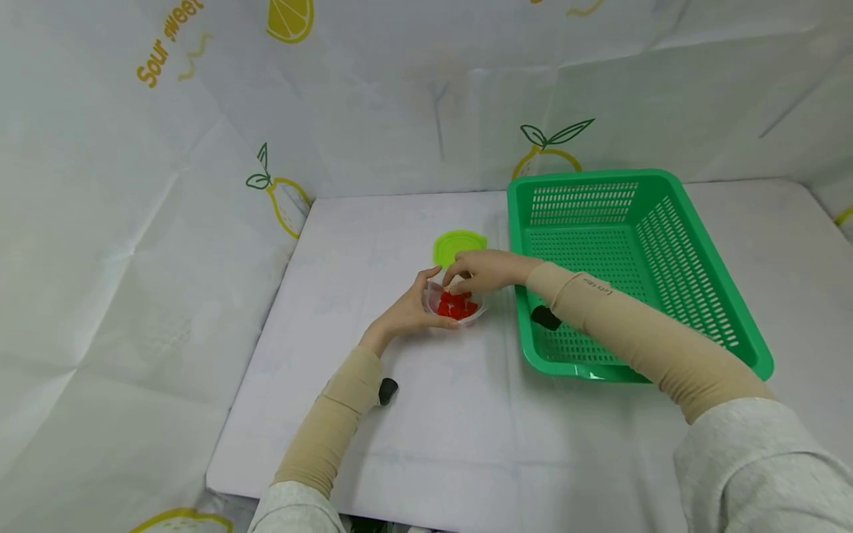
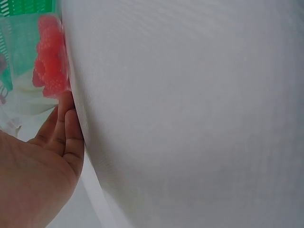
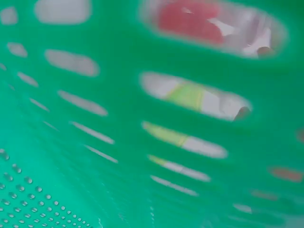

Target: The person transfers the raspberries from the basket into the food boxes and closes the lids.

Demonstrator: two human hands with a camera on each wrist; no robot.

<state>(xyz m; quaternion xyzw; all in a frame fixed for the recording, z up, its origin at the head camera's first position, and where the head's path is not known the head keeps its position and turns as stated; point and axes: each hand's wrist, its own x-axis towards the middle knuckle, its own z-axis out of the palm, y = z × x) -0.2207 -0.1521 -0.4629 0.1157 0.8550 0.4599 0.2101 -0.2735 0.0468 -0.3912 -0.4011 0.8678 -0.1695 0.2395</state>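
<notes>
A small clear container (image 1: 460, 314) with several red pieces (image 1: 456, 304) stands on the white table (image 1: 400, 444), left of the green basket. My left hand (image 1: 426, 297) cups the container from the left, thumb on its rim and fingers curled round the near side. My right hand (image 1: 458, 279) hovers over it with its fingertips bunched at the opening; whether they pinch a red piece is hidden. In the left wrist view, my fingers (image 2: 66, 135) lie beside the red pieces (image 2: 50, 61). The right wrist view shows only a blurred basket wall (image 3: 118, 156) with red pieces (image 3: 190, 19) behind its slots.
A yellow-green round lid (image 1: 460, 245) lies flat just behind the container. The green slotted basket (image 1: 706, 274) stands to the right, and my right forearm crosses its near left corner. White sheeting printed with lemons walls the table at the back and left.
</notes>
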